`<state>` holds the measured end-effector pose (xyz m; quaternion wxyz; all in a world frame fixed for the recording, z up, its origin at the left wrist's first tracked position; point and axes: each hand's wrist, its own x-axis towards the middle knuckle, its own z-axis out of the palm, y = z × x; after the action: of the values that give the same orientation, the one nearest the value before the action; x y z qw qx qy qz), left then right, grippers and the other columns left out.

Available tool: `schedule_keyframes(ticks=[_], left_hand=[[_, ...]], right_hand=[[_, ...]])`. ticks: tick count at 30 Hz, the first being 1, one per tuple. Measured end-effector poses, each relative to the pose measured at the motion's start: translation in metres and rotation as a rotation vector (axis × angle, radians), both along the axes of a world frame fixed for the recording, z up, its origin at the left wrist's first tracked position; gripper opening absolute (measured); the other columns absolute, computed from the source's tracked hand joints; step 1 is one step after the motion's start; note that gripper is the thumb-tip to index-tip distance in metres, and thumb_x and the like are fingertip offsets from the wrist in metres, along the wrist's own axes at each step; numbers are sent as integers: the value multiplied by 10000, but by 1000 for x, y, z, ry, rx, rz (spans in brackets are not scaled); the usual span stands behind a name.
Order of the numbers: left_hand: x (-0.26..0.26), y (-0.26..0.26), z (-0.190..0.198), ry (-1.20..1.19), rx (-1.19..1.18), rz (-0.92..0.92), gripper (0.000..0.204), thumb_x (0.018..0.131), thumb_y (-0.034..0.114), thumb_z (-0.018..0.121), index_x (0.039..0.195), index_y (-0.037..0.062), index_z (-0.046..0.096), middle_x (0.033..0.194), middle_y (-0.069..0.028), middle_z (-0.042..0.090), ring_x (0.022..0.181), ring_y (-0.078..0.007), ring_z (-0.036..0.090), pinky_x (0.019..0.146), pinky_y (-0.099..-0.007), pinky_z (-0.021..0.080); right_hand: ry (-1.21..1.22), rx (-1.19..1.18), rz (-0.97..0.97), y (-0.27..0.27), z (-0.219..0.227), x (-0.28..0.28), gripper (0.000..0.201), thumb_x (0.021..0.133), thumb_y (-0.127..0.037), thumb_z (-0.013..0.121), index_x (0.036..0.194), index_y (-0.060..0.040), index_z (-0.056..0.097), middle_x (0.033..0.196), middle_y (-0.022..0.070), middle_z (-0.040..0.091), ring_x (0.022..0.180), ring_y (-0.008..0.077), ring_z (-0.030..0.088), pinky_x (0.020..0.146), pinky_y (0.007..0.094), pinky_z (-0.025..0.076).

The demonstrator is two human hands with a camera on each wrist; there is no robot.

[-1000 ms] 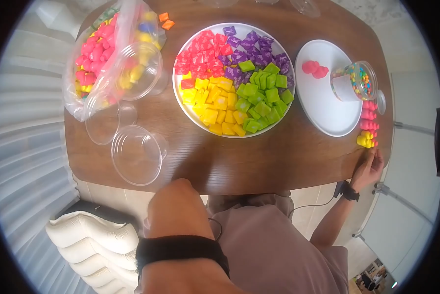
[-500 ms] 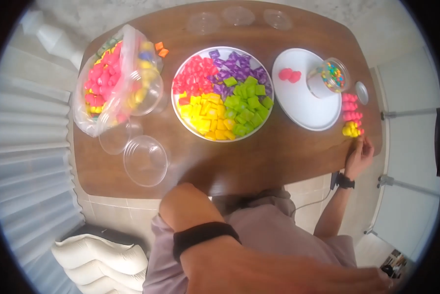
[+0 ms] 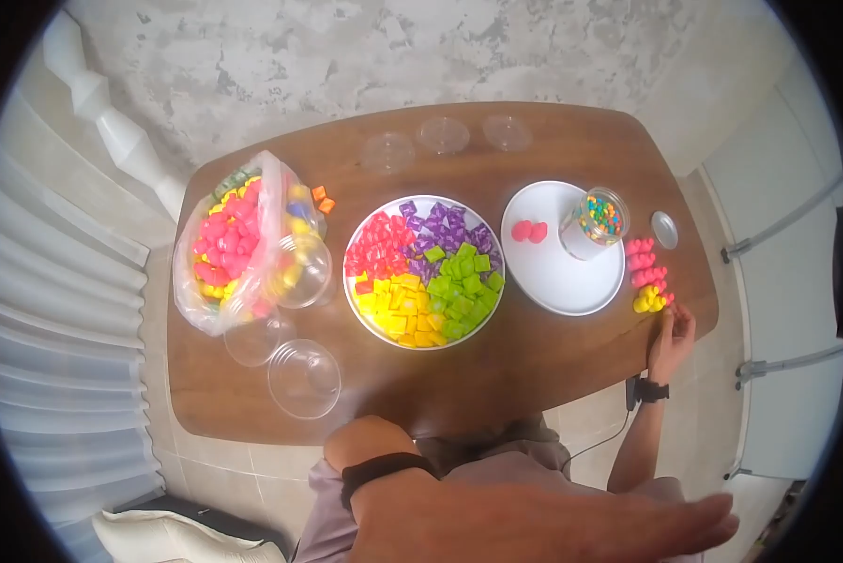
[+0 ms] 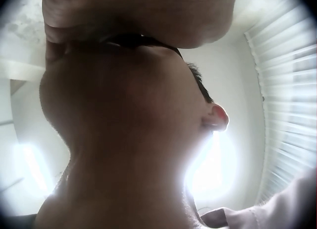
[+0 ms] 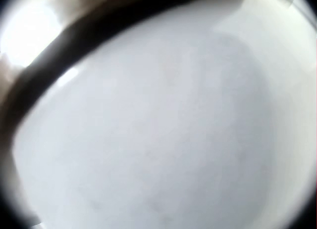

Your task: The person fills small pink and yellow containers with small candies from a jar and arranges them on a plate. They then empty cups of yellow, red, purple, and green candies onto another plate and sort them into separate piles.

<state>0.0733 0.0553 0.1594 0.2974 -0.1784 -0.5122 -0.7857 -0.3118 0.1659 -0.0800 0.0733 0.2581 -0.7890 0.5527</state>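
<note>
My left hand (image 3: 543,518) is raised close to the head camera, its fingers stretched to the right and holding nothing. In the left wrist view the same hand (image 4: 143,14) lies across the face. At the table's right edge, my right hand (image 3: 672,345) rests with loosely bent fingers. Its fingertips come right up to the near end of a row of pink bear-shaped pieces (image 3: 642,263). Yellow bear-shaped pieces (image 3: 646,300) sit at that same end. A blurred pale surface fills the right wrist view.
A round plate (image 3: 354,319) bears red, purple, yellow and green wrapped squares. Two pink pieces and a jar (image 3: 585,239) of small coloured bits stand on a white plate (image 3: 571,298). A lid (image 3: 664,229), clear cups (image 3: 304,379) and a bag (image 3: 273,188) of coloured pieces are nearby.
The head view has tilted up, showing more wall and the table's far edge. My left hand has come up into view, fingers pointing right. The right hand stays by the row.
</note>
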Motion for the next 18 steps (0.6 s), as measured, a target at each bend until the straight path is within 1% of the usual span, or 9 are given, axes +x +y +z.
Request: schedule_keyframes(ticks=[1, 5, 7, 10, 11, 12, 14, 16, 18], left_hand=[[7, -21, -3, -363, -716, -185, 905, 795, 325, 801, 1509, -18, 363, 1451, -157, 496, 1380, -229, 485, 1008, -299, 504], [13, -37, -3, -346, -742, -148, 889, 801, 320, 792, 1505, -20, 368, 1449, -164, 497, 1380, -237, 484, 1010, -311, 500], [15, -38, -4, -334, -734, -118, 878, 805, 316, 785, 1502, -22, 372, 1448, -169, 497, 1379, -243, 484, 1012, -318, 498], [16, -44, -5, -311, -698, -77, 862, 810, 311, 775, 1498, -24, 378, 1446, -176, 498, 1379, -252, 483, 1014, -330, 494], [14, -49, -2, -304, -686, -64, 856, 812, 309, 772, 1496, -25, 380, 1445, -179, 498, 1378, -255, 483, 1015, -334, 493], [15, -47, -11, -293, -674, -49, 851, 814, 307, 769, 1495, -25, 381, 1445, -181, 498, 1378, -258, 483, 1016, -338, 492], [17, -45, -29, -270, -641, -21, 840, 817, 304, 762, 1492, -27, 385, 1443, -186, 498, 1378, -264, 483, 1018, -345, 489], [19, -43, -43, -258, -581, 5, 830, 821, 300, 756, 1489, -28, 389, 1442, -191, 499, 1377, -270, 482, 1019, -353, 487], [20, -42, -56, -243, -535, 30, 819, 825, 296, 749, 1486, -30, 393, 1441, -195, 499, 1377, -276, 482, 1021, -361, 484]], right_hand=[[-11, -34, 9, 0, -4, -3, 266, 995, -135, 637, 1189, 43, 597, 1135, 132, 696, 1061, 192, 626, 979, 332, 470], [19, -9, -31, -2, -3, -3, 262, 995, -129, 640, 1189, 41, 597, 1137, 131, 697, 1057, 183, 628, 971, 324, 474], [-31, -75, 1, -2, -1, 0, 255, 993, -115, 642, 1193, 37, 597, 1143, 128, 699, 1047, 171, 630, 968, 315, 475], [-6, -95, 15, -1, -7, -2, 244, 993, -104, 640, 1191, 32, 597, 1148, 125, 700, 1040, 164, 632, 965, 307, 475], [-9, -30, -12, -1, 2, 3, 242, 993, -101, 640, 1191, 32, 596, 1142, 125, 701, 1040, 170, 635, 961, 310, 478], [-5, -17, -16, -2, 1, 1, 242, 993, -101, 640, 1191, 32, 596, 1142, 125, 701, 1040, 170, 635, 961, 310, 478], [-19, -96, 40, 0, -4, -4, 244, 992, -94, 641, 1192, 37, 597, 1142, 134, 700, 1043, 174, 640, 956, 310, 482], [-8, -52, 39, 2, -3, -3, 250, 987, -85, 643, 1197, 41, 596, 1140, 142, 699, 1047, 177, 643, 961, 310, 482], [6, -74, 46, 2, -3, -4, 256, 983, -85, 650, 1199, 43, 599, 1146, 147, 700, 1041, 181, 646, 956, 310, 487]])
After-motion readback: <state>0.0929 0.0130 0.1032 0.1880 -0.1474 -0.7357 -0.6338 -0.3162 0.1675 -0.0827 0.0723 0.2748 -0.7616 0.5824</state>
